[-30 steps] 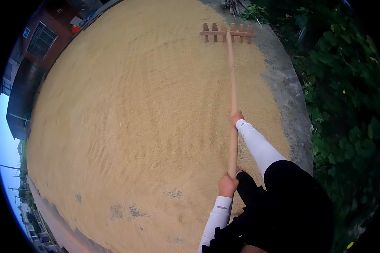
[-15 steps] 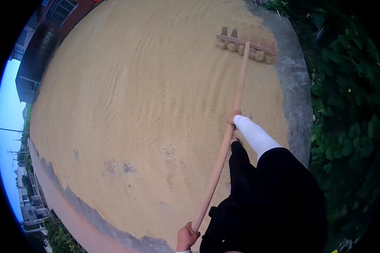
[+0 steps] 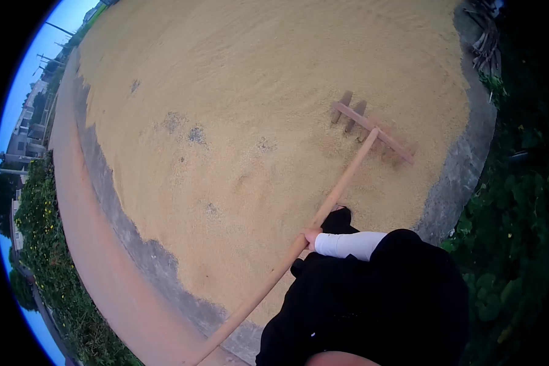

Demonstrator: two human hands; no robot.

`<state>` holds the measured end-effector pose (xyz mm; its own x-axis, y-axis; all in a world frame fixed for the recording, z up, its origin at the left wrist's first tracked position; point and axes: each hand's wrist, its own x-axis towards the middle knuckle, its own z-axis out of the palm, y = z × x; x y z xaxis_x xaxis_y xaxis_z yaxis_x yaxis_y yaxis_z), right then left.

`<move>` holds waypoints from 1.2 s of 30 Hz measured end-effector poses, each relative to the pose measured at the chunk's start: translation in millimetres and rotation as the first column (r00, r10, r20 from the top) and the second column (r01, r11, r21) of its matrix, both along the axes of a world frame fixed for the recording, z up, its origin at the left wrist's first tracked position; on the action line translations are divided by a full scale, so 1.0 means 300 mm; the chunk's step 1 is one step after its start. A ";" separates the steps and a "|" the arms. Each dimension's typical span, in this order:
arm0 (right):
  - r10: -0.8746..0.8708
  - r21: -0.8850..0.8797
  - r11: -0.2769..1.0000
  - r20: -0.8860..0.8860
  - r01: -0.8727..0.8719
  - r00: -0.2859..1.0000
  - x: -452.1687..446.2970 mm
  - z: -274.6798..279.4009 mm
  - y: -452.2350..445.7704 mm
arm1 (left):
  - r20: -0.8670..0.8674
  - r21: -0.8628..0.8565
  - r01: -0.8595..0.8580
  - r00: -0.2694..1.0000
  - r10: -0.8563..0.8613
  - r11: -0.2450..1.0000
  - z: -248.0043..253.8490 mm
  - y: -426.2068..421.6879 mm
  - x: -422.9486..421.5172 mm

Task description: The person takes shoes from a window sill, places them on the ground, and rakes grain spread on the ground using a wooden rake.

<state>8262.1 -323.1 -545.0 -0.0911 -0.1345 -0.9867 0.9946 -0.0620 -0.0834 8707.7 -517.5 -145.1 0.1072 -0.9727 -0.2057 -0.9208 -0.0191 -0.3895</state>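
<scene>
A wooden rake (image 3: 346, 175) slants across the view, its long handle running from the lower left up to a toothed head (image 3: 376, 130) at the upper right. My right hand (image 3: 312, 238), below a white sleeve, is closed around the middle of the handle. The head is over a wide layer of tan grain (image 3: 238, 116); its teeth are blurred, and I cannot tell how deep they sit. My left hand is out of view, as the handle's near end runs off the bottom edge.
Grey concrete (image 3: 460, 183) borders the grain on the right, with dark leafy plants (image 3: 500, 244) beyond. A reddish path (image 3: 97, 232) and flowering bushes (image 3: 49, 226) lie to the left. My dark-clothed legs (image 3: 372, 293) fill the lower right. Sticks (image 3: 487, 43) lie at the upper right.
The rake head has come back nearer to my body and lost the clumped grain seen against its teeth. My view has turned, and my left hand has left the frame.
</scene>
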 end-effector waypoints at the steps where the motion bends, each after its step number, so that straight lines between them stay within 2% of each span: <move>1: 0.009 0.039 0.999 -0.023 -0.008 1.000 -0.090 -0.007 0.005 | 0.023 -0.038 0.076 0.997 -0.076 0.996 -0.042 0.016 0.031; 2: -0.019 0.080 0.996 -0.111 0.028 0.994 -0.168 0.022 0.005 | 0.028 -0.067 0.174 0.985 -0.172 0.982 -0.079 0.037 0.039; 3: -0.106 0.021 0.994 -0.087 0.108 0.991 -0.264 0.111 0.011 | -0.012 -0.105 0.278 0.960 -0.281 0.955 -0.113 0.062 0.025; 4: -0.119 -0.009 0.993 -0.242 0.121 0.963 -0.334 -0.090 0.035 | -0.077 -0.151 0.359 0.925 -0.373 0.921 -0.143 0.101 -0.019; 5: -0.139 -0.036 0.990 -0.212 0.135 0.967 -0.434 -0.108 0.052 | -0.218 -0.192 0.399 0.874 -0.435 0.897 -0.144 0.146 -0.119; 6: -0.035 0.045 0.998 -0.239 0.047 0.970 -0.529 0.034 0.044 | -0.469 -0.156 0.343 0.799 -0.375 0.926 -0.081 0.196 -0.340; 7: -0.075 -0.033 0.997 -0.348 0.068 0.934 -0.622 -0.093 0.077 | -0.798 -0.013 0.064 0.601 -0.049 0.998 -0.079 0.226 -0.426; 8: -0.065 -0.058 0.997 -0.355 0.047 0.933 -0.700 -0.056 0.084 | -0.957 -0.018 0.021 0.290 -0.024 1.000 -0.085 0.256 -0.498; 9: 0.002 -0.040 0.999 -0.323 -0.016 0.947 -0.800 -0.100 0.094 | -0.998 -0.031 -0.026 -0.061 -0.032 0.999 -0.101 0.280 -0.549; 10: -0.008 -0.015 1.000 -0.323 0.003 0.946 -0.861 -0.070 0.091 | -0.969 0.073 0.146 -0.225 0.105 0.987 -0.128 0.304 -0.559; 11: -0.018 -0.073 0.997 -0.251 0.000 0.968 -0.975 -0.194 0.121 | -0.898 0.133 0.328 -0.360 0.254 0.935 -0.145 0.328 -0.563; 12: 0.138 0.031 0.990 -0.278 -0.134 0.951 -1.026 -0.083 0.111 | -0.854 0.368 0.422 -0.198 0.481 0.828 -0.144 0.345 -0.597; 13: 0.075 -0.047 0.995 -0.240 -0.089 0.968 -1.119 -0.175 0.133 | -0.741 0.580 0.480 -0.024 0.671 0.658 -0.154 0.353 -0.645; 15: 0.159 0.020 0.987 -0.266 -0.160 0.951 -1.115 -0.005 0.087 | -0.727 0.655 0.339 0.041 0.685 0.675 -0.248 0.356 -0.725; 17: 0.148 0.043 0.989 -0.233 -0.142 0.961 -1.161 -0.089 0.101 | -0.893 0.288 0.217 -0.290 0.344 0.933 -0.329 0.330 -0.783; 18: 0.165 0.040 0.986 -0.236 -0.160 0.958 -1.122 -0.090 0.085 | -0.812 0.191 0.113 -0.540 0.222 0.975 -0.333 0.302 -0.838; 19: 0.218 0.099 0.975 -0.256 -0.199 0.942 -1.082 -0.087 0.068 | -0.743 0.151 0.042 -0.654 0.142 0.988 -0.351 0.260 -0.853; 20: 0.270 0.161 0.959 -0.277 -0.233 0.922 -1.045 -0.079 0.032 | -0.660 0.109 -0.026 -0.749 0.053 0.994 -0.370 0.217 -0.869; 21: 0.284 0.161 0.956 -0.286 -0.247 0.915 -1.007 -0.094 -0.011 | -0.435 0.118 0.041 -0.896 0.088 0.992 -0.413 0.170 -0.838; 22: 0.278 0.179 0.956 -0.307 -0.232 0.910 -0.955 -0.117 -0.054 | -0.184 0.108 0.104 -0.975 0.122 0.989 -0.443 0.133 -0.794; 24: 0.288 0.199 0.952 -0.327 -0.232 0.900 -0.792 -0.119 -0.155 | -0.243 0.152 0.092 -0.962 0.127 0.984 -0.480 0.043 -0.676; 25: 0.315 0.271 0.935 -0.330 -0.230 0.890 -0.684 -0.079 -0.203 | -0.301 0.195 0.102 -0.940 0.158 0.975 -0.492 0.004 -0.606; 26: 0.329 0.336 0.917 -0.337 -0.214 0.882 -0.566 -0.030 -0.280 | -0.259 0.165 0.117 -0.953 0.157 0.979 -0.528 -0.031 -0.525; 29: 0.366 0.415 0.884 -0.334 -0.213 0.869 -0.325 -0.108 -0.360 | -0.278 0.198 0.113 -0.946 0.166 0.974 -0.534 -0.111 -0.302; 33: 0.235 0.299 0.948 -0.420 -0.110 0.877 -0.049 -0.104 -0.534 | -0.282 0.149 0.126 -0.945 0.164 0.981 -0.518 -0.306 -0.078; 35: 0.175 0.206 0.974 -0.395 -0.099 0.902 0.050 -0.100 -0.625 | -0.291 0.156 0.169 -0.934 0.209 0.973 -0.503 -0.419 0.014; 36: 0.174 0.219 0.972 -0.408 -0.089 0.897 0.097 -0.112 -0.670 | -0.285 0.138 0.163 -0.938 0.197 0.977 -0.508 -0.476 0.059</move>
<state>8291.1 -524.0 -578.5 -0.4980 0.0113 -0.8671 0.8610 0.1258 -0.4928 8725.5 -660.2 -297.3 -0.3220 -0.9462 0.0303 0.7415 -0.2322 0.6296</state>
